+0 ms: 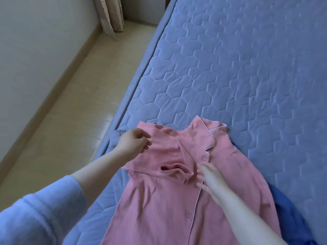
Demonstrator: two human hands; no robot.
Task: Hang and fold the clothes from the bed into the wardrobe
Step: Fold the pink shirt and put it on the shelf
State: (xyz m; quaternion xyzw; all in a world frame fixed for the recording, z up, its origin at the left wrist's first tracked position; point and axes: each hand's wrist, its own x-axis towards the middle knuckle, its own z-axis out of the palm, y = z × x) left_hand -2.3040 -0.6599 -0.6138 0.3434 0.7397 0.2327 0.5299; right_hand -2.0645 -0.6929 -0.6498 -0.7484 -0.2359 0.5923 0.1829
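left hand [134, 144] pinches pink shirt [159, 209] sleeve | right hand [208, 175] flat, pressing shirt front

1 pink shirt [159, 200], 2 buttons [204, 157], 1 blue garment [286, 218], 1 bed [230, 68], 1 curtain [109, 15]

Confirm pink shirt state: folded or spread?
Partly folded: pink shirt lies flat on the bed, one sleeve turned in over its front, left hand pinching it.

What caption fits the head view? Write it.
Left hand pinches the sleeve of a pink shirt; right hand presses its front.
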